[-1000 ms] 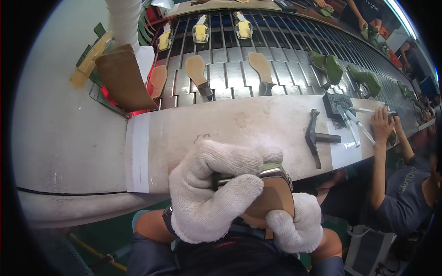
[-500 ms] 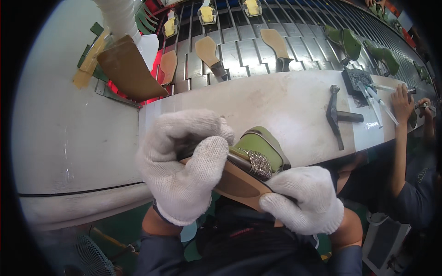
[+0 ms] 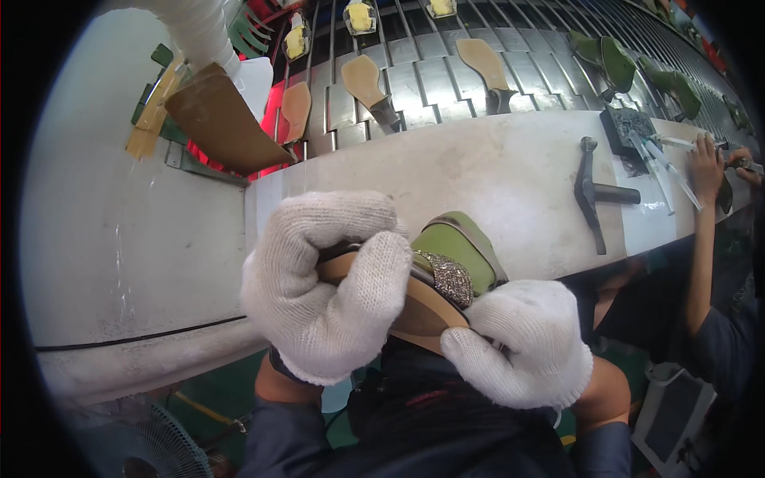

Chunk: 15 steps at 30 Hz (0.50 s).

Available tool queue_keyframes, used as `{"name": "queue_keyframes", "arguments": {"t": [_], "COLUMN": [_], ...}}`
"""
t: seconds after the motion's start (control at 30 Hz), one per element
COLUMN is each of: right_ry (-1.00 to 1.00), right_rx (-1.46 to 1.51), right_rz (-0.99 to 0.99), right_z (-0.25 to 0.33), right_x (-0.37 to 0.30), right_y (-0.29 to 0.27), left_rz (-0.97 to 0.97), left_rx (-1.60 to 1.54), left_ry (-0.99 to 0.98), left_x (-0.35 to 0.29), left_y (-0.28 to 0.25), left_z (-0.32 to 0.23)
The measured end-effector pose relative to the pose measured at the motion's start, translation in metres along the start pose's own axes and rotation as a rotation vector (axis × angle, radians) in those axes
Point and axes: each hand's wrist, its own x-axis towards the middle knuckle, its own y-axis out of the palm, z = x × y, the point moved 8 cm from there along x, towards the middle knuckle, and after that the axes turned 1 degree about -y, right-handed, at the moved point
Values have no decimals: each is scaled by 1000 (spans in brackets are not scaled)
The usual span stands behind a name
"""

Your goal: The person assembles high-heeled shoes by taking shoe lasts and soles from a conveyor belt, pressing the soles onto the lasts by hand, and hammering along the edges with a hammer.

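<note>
Between my hands is a shoe (image 3: 423,308) with a tan sole turned toward me, a dark rim, and a glittery strap. Behind the strap rises a green, rounded body (image 3: 458,243) with a darker band along its edge; whether it is a last inside the shoe, I cannot tell. My left hand (image 3: 331,291), in a white knitted glove, is closed around one end, thumb on the sole and fingers curled over the rim. My right hand (image 3: 526,342), gloved alike, pinches the other end of the sole. The fingers hide both ends.
A hammer (image 3: 591,195) lies on the white worktop (image 3: 358,179), near a dark block (image 3: 625,131) and syringe-like tubes (image 3: 657,175). Beyond run conveyor slats with tan soles (image 3: 480,64) and green shoe parts (image 3: 617,64). Co-worker's hands (image 3: 705,171) work at right. A brown board (image 3: 219,119) hangs left.
My left hand has shifted slightly right along the sole, and the sole is tilted so less of its face shows. My right hand keeps its pinch. The whole view has shifted a little.
</note>
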Motion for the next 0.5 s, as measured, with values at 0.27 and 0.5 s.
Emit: {"name": "queue_keyframes", "arguments": {"t": [0.27,0.5], "right_ry": [-231,405], "right_rx": [-297,659], "right_rz": [-162,-757], "right_z": [37,-94], "right_x": [21,-60], "right_y": [-66,-99], "left_rz": [359,160], "left_rx": [-442,-1092], "left_ry": [282,-537], "left_x": [31,-26], "left_y": [58,125], "left_z": [-46,148]}}
